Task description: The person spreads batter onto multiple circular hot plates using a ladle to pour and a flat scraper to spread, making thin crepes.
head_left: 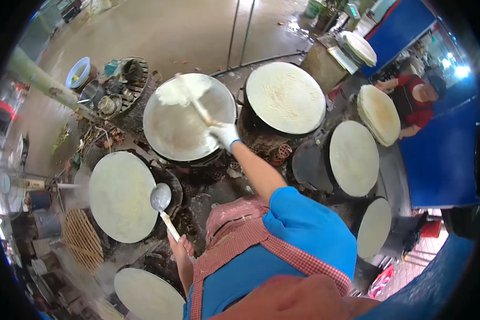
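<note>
White-gloved right hand [225,134] gripping spreader [197,106], griddle [189,120]

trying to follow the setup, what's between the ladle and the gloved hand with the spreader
In the head view, between the ladle in the left hand and the gloved right hand lies the near rim of the half-spread griddle, then dark stove top.

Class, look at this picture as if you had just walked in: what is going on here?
A person in a blue shirt and checked apron stands among round griddles. The right hand, in a white glove, holds a spreader that lies across pale batter on the grey griddle ahead. The left hand holds a metal ladle beside another griddle covered by a thin sheet. A second person sits by a stack of finished sheets.
</note>
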Demonstrator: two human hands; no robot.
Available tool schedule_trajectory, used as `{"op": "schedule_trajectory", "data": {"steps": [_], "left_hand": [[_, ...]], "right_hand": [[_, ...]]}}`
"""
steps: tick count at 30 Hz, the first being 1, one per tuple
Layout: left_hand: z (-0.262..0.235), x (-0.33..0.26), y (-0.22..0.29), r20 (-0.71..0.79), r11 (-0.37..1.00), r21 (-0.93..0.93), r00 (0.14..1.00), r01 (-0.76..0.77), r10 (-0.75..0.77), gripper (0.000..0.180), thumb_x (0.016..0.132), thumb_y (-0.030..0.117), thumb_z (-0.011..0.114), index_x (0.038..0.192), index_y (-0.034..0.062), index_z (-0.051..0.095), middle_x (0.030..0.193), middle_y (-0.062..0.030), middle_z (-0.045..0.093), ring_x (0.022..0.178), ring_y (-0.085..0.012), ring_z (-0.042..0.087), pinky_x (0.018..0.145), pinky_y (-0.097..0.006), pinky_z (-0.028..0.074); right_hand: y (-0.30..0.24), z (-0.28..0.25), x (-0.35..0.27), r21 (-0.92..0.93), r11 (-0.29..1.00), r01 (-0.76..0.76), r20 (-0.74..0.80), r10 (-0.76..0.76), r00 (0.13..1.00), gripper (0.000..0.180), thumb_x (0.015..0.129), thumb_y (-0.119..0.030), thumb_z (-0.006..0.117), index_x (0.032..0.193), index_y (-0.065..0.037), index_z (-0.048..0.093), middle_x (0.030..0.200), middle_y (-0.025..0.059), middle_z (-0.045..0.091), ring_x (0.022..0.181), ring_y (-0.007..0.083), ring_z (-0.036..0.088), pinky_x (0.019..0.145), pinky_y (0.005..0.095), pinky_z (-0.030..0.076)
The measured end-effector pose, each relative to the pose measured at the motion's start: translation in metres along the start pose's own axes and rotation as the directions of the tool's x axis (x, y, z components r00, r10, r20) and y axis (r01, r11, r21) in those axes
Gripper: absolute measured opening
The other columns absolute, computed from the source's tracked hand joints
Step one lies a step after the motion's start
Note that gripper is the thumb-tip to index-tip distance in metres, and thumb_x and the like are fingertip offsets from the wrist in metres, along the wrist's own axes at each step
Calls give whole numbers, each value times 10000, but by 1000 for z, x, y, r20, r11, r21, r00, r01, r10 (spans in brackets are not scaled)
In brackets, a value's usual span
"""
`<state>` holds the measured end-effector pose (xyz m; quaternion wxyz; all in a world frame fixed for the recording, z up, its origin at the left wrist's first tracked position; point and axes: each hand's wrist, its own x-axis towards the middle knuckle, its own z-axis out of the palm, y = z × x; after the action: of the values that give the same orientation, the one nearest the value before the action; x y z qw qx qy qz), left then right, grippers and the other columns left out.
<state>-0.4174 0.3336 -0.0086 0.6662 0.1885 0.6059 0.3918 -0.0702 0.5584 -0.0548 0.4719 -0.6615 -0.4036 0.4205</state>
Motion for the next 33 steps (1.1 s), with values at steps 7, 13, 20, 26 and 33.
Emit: {"op": "schedule_trajectory", "data": {"steps": [7, 13, 20, 26, 33], "left_hand": [[-16, -20, 34, 112, 996, 28, 991, -84, 80, 683, 829, -7, 473, 1360, 315, 188, 494, 21, 293, 312, -79, 300, 263, -226, 256], [11, -15, -12, 130, 960, -224, 982, 167, -141, 616, 836, 2, 476, 1289, 345, 239, 500, 22, 296, 334, -80, 307, 278, -229, 248], [36, -13, -32, 12, 971, -211, 993, 115, -115, 572, 834, 10, 513, 1264, 314, 287, 505, 8, 328, 354, -100, 342, 291, -240, 257], [53, -26, -43, -37, 974, -212, 996, 73, -83, 408, 842, 39, 527, 1140, 242, 336, 516, 17, 354, 342, -96, 345, 281, -236, 252], [61, -27, -36, -122, 965, -199, 973, 169, -196, 445, 830, -4, 544, 1211, 123, 350, 643, 23, 411, 476, -54, 391, 392, -191, 322]], "right_hand": [[55, -84, 10, 278, 959, 61, -111, -31, 993, 227, 743, -95, 619, 938, 21, 639, 700, 39, 604, 558, 95, 529, 494, 215, 423], [-9, -21, -13, 172, 886, -431, 400, 337, 852, 294, 728, -194, 677, 998, -78, 656, 602, -12, 549, 375, 76, 393, 341, 237, 277], [-13, -95, 34, 157, 877, -454, 452, 345, 822, 305, 774, -154, 607, 1066, -68, 627, 606, -26, 517, 394, 79, 411, 329, 223, 282], [-35, -126, 47, -47, 872, -487, 568, 425, 705, 352, 775, -173, 640, 1107, -61, 606, 532, -33, 455, 370, 74, 358, 322, 221, 231], [-26, -93, 71, -57, 845, -532, 646, 438, 626, 390, 762, -197, 653, 1133, -102, 580, 519, -17, 456, 355, 88, 373, 317, 233, 252]]}}
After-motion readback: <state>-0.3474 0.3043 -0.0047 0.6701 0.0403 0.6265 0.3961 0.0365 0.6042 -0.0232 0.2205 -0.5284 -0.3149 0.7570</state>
